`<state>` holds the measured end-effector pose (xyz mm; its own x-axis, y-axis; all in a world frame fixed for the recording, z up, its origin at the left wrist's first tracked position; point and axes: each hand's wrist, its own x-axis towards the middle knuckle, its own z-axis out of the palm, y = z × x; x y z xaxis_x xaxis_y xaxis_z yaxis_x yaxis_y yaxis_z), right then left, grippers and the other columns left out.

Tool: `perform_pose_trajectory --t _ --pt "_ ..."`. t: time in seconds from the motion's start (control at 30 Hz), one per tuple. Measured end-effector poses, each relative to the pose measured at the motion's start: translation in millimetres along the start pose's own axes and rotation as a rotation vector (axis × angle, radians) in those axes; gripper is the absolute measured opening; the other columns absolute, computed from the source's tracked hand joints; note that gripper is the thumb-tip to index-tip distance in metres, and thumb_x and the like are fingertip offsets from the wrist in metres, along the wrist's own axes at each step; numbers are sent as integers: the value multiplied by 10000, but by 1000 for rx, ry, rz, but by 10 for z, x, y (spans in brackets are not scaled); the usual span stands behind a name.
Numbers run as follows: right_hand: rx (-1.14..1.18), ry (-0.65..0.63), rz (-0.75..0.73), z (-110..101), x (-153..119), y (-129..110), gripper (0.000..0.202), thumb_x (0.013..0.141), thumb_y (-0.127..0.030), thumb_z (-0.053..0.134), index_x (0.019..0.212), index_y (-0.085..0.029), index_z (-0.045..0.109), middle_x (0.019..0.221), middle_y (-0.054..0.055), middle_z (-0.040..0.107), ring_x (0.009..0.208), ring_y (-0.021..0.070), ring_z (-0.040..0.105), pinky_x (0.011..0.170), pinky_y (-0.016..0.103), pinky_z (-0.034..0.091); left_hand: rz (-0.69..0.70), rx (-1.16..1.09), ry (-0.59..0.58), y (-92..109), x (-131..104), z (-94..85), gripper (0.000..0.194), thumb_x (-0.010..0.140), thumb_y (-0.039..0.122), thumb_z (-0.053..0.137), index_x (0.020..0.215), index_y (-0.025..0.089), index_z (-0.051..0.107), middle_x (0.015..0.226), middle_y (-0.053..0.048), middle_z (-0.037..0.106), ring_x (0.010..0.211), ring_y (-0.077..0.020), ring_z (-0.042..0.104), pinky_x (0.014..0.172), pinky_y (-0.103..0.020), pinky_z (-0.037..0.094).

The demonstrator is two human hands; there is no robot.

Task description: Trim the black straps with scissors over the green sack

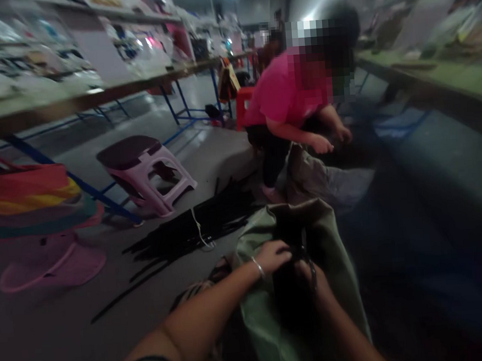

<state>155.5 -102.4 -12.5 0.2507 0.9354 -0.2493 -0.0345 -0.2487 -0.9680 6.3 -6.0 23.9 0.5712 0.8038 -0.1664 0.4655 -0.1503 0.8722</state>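
A large green sack (341, 261) stands wide open in front of me, its inside dark with black contents (293, 303) that blur together. My left hand (273, 257), a silver bracelet at its wrist, reaches over the sack's near-left rim. Its fingers curl onto something dark that I cannot make out. Deeper in the mouth, my right hand (314, 282) is closed, partly in shadow. A thin dark strip (304, 239) rises by its fingers, and a dark band crosses near its wrist. Left of the sack, a bundle of long black strips (202, 221) lies on the floor with a pale string across it.
Ahead, a person in a pink shirt (276, 90) bends over a pale sack (315, 175). At the left stand a stool with a dark top (132, 152) and a pink basket-like object (65, 264). Long tables (95, 97) run along both sides.
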Motion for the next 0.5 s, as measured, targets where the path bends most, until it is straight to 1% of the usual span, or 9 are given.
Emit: perform_pose_trajectory --t 0.03,0.07,0.13,0.17,0.27,0.37,0.43,0.5 --pt "34 -32 24 9 -27 8 363 763 -537 583 798 -176 601 638 20 551 553 149 501 511 273 415 -50 -36 38 5 1 -48 280 770 263 571 985 127 689 818 -47 674 703 -132 583 627 -228 464" --pt "59 -66 16 16 -53 14 367 762 -534 591 819 -172 592 653 16 548 569 140 497 529 262 414 -95 -88 49 15 5 -93 292 778 282 569 996 124 680 761 -35 655 622 -110 552 558 -213 441" --pt "69 -132 -20 22 -99 26 384 764 -541 591 845 -166 588 686 16 549 623 137 509 581 253 423 -164 -232 45 39 24 -165 343 794 332 560 1053 124 646 686 -6 605 491 -69 467 459 -191 376" --pt "85 -144 -20 21 -119 31 399 775 -549 574 887 -166 586 723 21 559 645 136 517 601 252 427 -196 -290 30 52 34 -190 361 789 352 568 1059 123 635 666 4 585 451 -55 434 431 -185 349" --pt "71 -223 46 4 -171 42 455 791 -578 539 978 -166 576 830 45 587 709 145 550 649 258 443 -234 -356 13 80 48 -225 376 774 381 584 1041 117 620 630 27 539 411 -36 400 401 -171 307" --pt "-3 -279 101 -26 -196 63 526 774 -637 516 1002 -166 568 889 63 600 748 160 567 661 262 452 -238 -356 2 91 46 -205 373 763 387 596 1019 117 619 623 35 528 418 -32 406 406 -165 312" --pt "-66 -313 93 -45 -194 89 553 773 -660 494 1008 -164 565 892 65 606 760 165 567 670 265 453 -232 -325 5 92 47 -176 353 760 376 599 996 115 627 627 33 538 430 -34 413 421 -166 329" --pt "-137 -337 58 -59 -188 115 544 791 -648 477 1010 -158 568 890 63 610 773 166 560 686 270 449 -215 -257 6 91 45 -144 331 765 350 589 988 112 640 628 27 555 447 -44 430 445 -174 350"
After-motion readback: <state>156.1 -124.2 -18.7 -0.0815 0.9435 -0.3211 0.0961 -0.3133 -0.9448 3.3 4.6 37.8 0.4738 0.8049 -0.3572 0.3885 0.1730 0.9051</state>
